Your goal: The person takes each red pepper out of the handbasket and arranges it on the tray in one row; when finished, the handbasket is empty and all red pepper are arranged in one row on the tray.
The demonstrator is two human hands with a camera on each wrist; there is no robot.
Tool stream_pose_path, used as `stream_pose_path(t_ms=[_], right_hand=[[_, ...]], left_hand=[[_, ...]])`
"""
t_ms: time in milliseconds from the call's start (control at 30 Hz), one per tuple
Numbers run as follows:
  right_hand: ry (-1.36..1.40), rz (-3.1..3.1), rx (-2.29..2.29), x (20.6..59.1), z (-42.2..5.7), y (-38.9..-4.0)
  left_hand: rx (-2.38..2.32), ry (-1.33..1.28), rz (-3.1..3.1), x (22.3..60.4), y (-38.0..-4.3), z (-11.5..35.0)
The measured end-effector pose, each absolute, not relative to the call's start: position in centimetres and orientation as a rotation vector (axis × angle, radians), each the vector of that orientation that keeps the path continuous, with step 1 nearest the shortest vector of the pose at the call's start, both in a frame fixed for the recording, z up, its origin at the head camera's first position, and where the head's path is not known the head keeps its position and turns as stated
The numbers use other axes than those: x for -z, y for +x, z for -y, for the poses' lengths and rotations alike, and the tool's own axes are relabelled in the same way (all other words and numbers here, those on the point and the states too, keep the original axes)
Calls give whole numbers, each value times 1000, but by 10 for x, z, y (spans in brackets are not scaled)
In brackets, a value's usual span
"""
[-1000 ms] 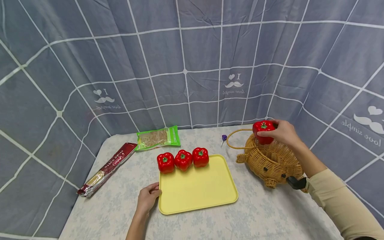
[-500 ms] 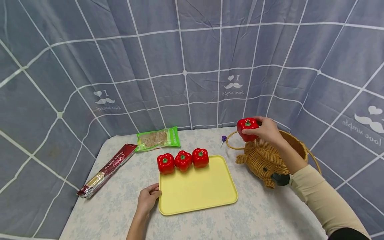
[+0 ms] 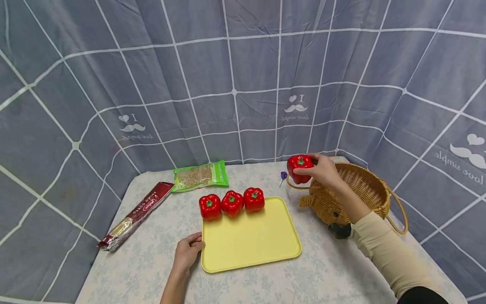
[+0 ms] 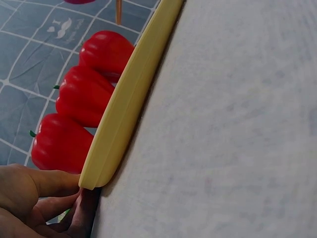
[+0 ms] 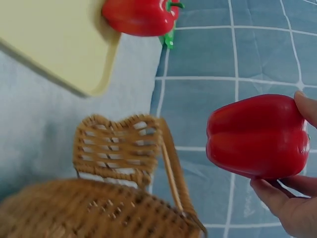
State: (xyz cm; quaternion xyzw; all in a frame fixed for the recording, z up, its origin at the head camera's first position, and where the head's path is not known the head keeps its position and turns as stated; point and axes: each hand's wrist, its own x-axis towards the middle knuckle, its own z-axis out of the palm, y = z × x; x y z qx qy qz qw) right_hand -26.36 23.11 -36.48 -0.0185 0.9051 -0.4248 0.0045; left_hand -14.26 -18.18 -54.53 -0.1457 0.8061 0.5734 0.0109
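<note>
In the head view, my right hand [image 3: 323, 169] holds a red bell pepper [image 3: 300, 168] in the air, thumb and fingers on its sides. It is just left of the wicker basket [image 3: 364, 181], above the basket's lowered handle. The right wrist view shows the same bell pepper [image 5: 260, 136] sideways between the fingertips. My left hand [image 3: 187, 252] pinches the left rim of the yellow tray [image 3: 250, 247]. Along the tray's back edge stand three more red bell peppers [image 3: 232, 203] in a row, stems up; the left wrist view shows these peppers [image 4: 84, 96] behind the tray's side.
A purple lollipop [image 3: 283, 175] lies behind the tray, near the basket's handle. At the back left is a green-edged food packet [image 3: 199, 175], with a long dark red packet [image 3: 136, 215] slanting beside it. A blue-grey curtain [image 3: 254, 63] borders the table's back and sides.
My right hand has carried the bell pepper from over the basket's opening leftward, past its rim. The left hand, tray and row of peppers stay put.
</note>
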Motion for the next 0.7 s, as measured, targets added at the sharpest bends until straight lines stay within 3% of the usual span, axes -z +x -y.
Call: stream_pose_path(t_ms=[700], right_hand=[[15, -2741, 1436, 422, -188, -267]], left_hand=[[-1822, -423, -2488, 544, -141, 183]])
